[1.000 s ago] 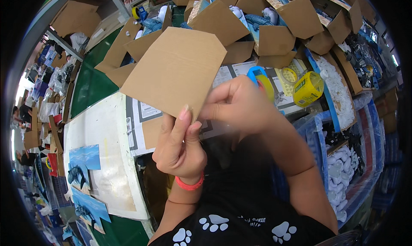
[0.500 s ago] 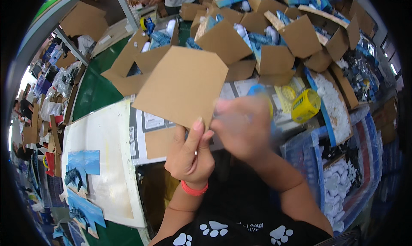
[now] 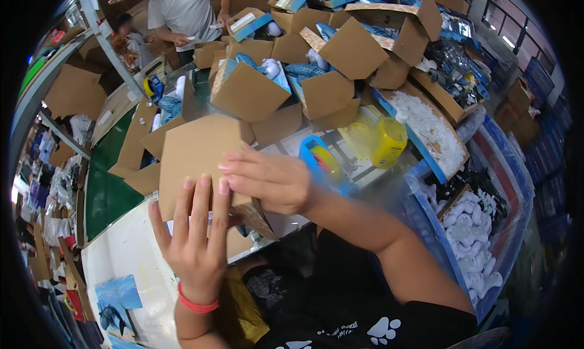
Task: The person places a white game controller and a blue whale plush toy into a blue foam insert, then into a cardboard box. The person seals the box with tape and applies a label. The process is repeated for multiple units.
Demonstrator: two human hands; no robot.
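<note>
A brown cardboard piece with a flap raised toward the far side [image 3: 198, 142] is in front of me, and a patterned side shows below it. My left hand [image 3: 201, 251], wearing a red wristband, has its fingers spread and laid against the cardboard's near side; its thumb is mostly hidden. My right hand [image 3: 274, 178] grips the right edge of the cardboard, fingers together, with the thumb out of sight. Right of this hand is a blue tape dispenser [image 3: 313, 151] with a yellowish roll.
Several open cardboard boxes [image 3: 249, 96] with blue and white items crowd the far side. A yellow bottle [image 3: 389, 142] and a tray of white bits [image 3: 426, 121] lie right. Below is a blue crate [image 3: 517, 209] with white pieces. Blue picture cards [image 3: 118, 293] lie left. Another person [image 3: 185, 11] stands beyond.
The view has shifted to the right. My left hand has gone from pinching the cardboard's lower corner to spread fingers against it. My blurred right hand has come onto its right edge.
</note>
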